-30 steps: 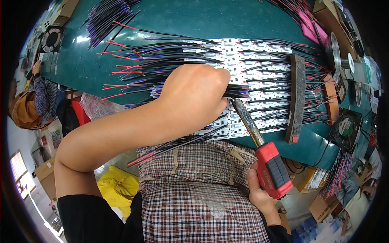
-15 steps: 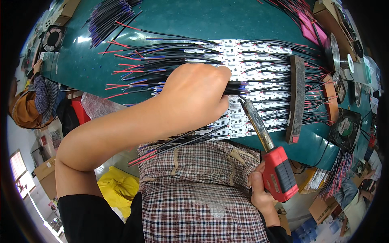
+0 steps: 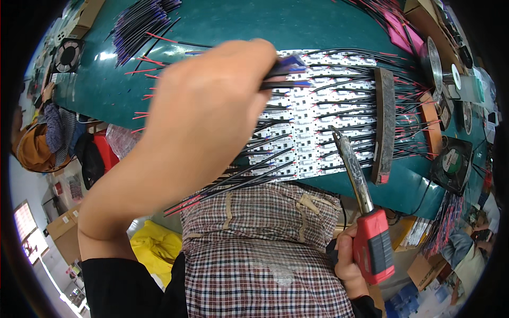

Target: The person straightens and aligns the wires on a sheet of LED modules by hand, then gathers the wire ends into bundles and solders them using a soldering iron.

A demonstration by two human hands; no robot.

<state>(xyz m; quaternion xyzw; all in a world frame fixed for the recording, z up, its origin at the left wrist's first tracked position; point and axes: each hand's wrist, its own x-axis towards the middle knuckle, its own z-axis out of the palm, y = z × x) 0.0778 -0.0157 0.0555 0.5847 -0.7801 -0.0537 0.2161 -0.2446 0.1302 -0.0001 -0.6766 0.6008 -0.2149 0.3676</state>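
here we are, a wire bundle (image 3: 289,80) clenched in our left hand (image 3: 214,87), a soldering iron (image 3: 373,241) grasped in our right hand (image 3: 347,261)!
our blurred left fist has the bundle's blue ends poking out over the white circuit boards (image 3: 305,119); our right fingers wrap the iron's red-and-black handle, its tip over the boards, touching or not we can't tell; farther right, a dark bar (image 3: 384,127) lies across wires, all on the green table (image 3: 233,24).
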